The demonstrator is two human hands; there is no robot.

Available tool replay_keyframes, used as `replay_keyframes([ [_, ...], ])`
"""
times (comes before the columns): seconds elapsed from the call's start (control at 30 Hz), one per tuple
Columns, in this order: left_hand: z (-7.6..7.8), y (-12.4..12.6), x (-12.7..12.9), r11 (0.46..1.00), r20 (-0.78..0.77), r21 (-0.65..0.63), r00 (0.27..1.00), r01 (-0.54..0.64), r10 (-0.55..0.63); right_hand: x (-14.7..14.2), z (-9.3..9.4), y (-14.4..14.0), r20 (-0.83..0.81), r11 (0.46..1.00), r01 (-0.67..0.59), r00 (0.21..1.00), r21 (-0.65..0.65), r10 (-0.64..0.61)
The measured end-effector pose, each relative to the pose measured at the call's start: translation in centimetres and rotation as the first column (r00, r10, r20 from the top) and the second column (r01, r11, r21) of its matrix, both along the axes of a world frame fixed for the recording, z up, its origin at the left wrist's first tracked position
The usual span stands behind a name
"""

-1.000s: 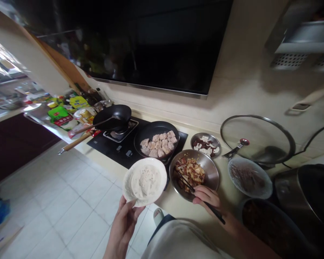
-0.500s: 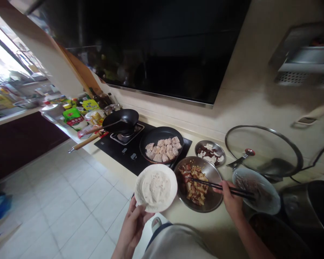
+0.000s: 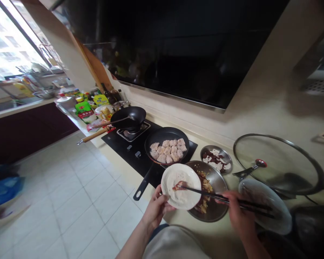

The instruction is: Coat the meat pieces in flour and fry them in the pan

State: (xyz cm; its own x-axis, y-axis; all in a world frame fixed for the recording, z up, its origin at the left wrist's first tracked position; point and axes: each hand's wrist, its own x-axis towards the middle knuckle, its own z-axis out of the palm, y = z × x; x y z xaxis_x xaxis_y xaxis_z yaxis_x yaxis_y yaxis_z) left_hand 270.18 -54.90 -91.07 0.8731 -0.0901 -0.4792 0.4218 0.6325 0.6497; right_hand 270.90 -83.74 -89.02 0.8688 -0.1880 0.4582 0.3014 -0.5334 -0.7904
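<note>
White plate (image 3: 181, 187) — floured, held at its near rim by my left hand (image 3: 157, 208), now over the edge of the steel bowl (image 3: 214, 212) on the surface; half a second ago it hung clear to the bowl's left. Chopsticks (image 3: 226, 199) — pinched in my right hand (image 3: 239, 216), fingers closed round them; tips have left the bowl and now rest a reddish piece on the flour. I read one piece as mid-coating. Frying pan (image 3: 167, 144) of pale chunks just behind.
</note>
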Motion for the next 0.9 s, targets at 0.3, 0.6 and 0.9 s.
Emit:
replay_keyframes([
  [0.3, 2.2, 0.4, 1.3, 0.999, 0.125, -0.038, 0.992, 0.014, -0.009, -3.5, 7.0, -0.3, 0.226, 0.988, -0.029, 0.972, -0.149, 0.063],
  [0.6, 3.3, -0.6, 2.3, 0.990, 0.143, -0.089, 0.985, 0.109, -0.096, -2.8, 10.0, -0.9, 0.235, 0.889, -0.277, 0.896, -0.365, 0.376],
  [0.9, 2.7, -0.7, 1.3, 0.985, 0.125, -0.096, 0.984, 0.142, -0.129, -0.1, 7.6, 0.2, 0.377, 0.914, -0.163, 0.873, -0.372, 0.309],
])
